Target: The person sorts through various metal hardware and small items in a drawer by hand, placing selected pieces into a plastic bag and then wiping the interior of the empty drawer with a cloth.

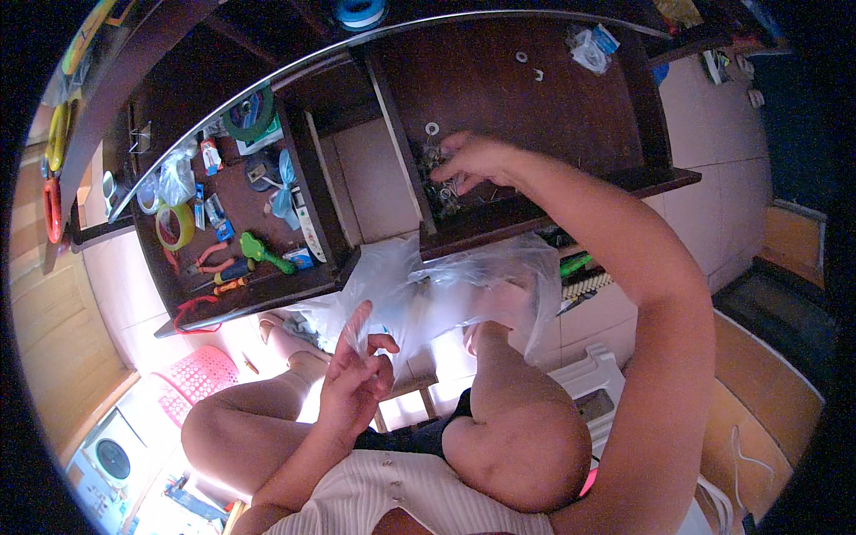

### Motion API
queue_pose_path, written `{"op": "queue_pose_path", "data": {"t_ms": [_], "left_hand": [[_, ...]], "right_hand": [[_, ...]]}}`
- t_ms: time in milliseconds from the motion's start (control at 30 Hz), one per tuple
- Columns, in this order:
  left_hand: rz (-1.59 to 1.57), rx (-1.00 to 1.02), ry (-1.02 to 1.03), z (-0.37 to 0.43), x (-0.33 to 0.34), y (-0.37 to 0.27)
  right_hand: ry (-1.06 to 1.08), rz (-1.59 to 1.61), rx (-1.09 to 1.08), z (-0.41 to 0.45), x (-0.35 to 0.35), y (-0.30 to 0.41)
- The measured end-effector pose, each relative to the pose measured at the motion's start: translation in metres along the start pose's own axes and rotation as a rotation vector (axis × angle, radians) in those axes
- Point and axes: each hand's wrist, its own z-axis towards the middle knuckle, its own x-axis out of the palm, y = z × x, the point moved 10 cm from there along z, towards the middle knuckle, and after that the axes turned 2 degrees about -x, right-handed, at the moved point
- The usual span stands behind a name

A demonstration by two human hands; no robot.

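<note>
My right hand [478, 162] reaches into the front left corner of the right wooden drawer [562, 100], its fingers in a pile of small metal pieces [447, 190]; whether it grips one cannot be told. A white ring [432, 128] lies just beyond the fingers. My left hand [361, 368], raised over my lap, pinches the edge of a clear plastic bag [428, 301], which spreads below the drawer front. At the drawer's far end lie two small white pieces [521, 57] and a crumpled plastic packet [592, 50].
The left drawer [234, 309] holds red-handled pliers [212, 259], screwdrivers [231, 286], yellow tape [175, 226], a green brush-like thing [266, 254] and packets. A pink perforated basket [200, 378] stands on the floor at left, a white plastic stool [595, 388] at right. Scissors-like handles [52, 207] show at far left.
</note>
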Motion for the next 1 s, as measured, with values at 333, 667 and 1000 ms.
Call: {"op": "queue_pose_path", "data": {"t_ms": [333,667,1000], "left_hand": [[0.029,0.018,-0.018,0.001,0.004,-0.003],[0.05,0.065,-0.027,0.005,0.004,-0.009],[0.048,0.045,-0.012,0.01,0.009,-0.001]], "right_hand": [[0.195,0.41,0.016,-0.016,-0.003,0.001],[0.255,0.359,-0.062,-0.129,0.061,0.049],[-0.08,-1.025,-0.895,-0.145,0.168,-0.009]]}}
